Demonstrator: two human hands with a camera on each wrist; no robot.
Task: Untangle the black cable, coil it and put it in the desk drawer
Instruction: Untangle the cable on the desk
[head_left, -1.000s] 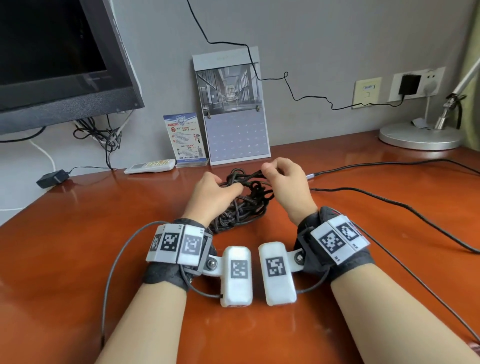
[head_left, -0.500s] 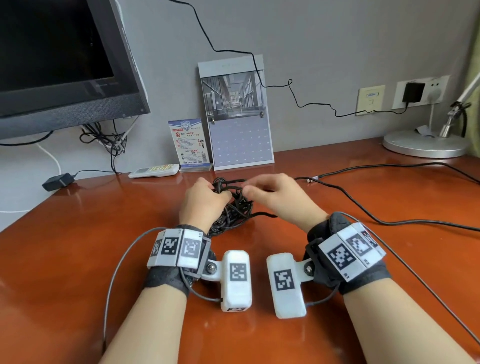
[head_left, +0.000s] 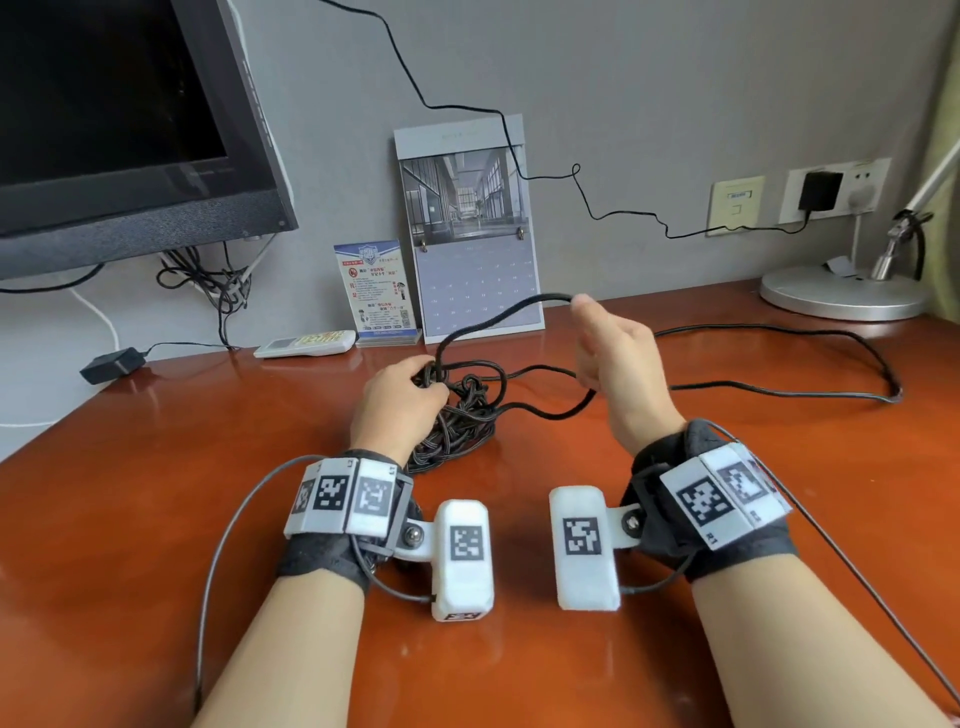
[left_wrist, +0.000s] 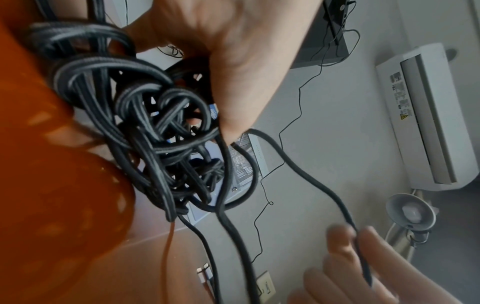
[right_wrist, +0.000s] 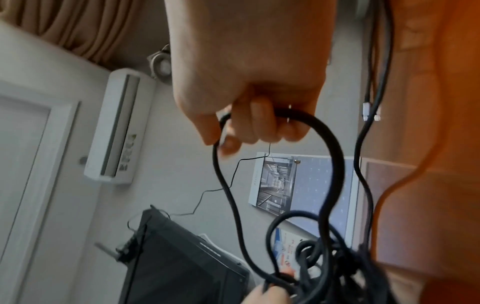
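Black braided cable (head_left: 465, 415) on a glossy red-brown desk (head_left: 130, 493) — at twelve o'clock a grey-and-lilac calendar (head_left: 470, 234), at two a silver lamp base (head_left: 841, 296).

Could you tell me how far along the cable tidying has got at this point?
Early days. Done: one loop is pulled clear of the tangle. In hand: the left hand holds the knotted black cable on the desk while the right hand lifts that loop. Left: most knots remain, nothing is coiled, and no drawer is in view.
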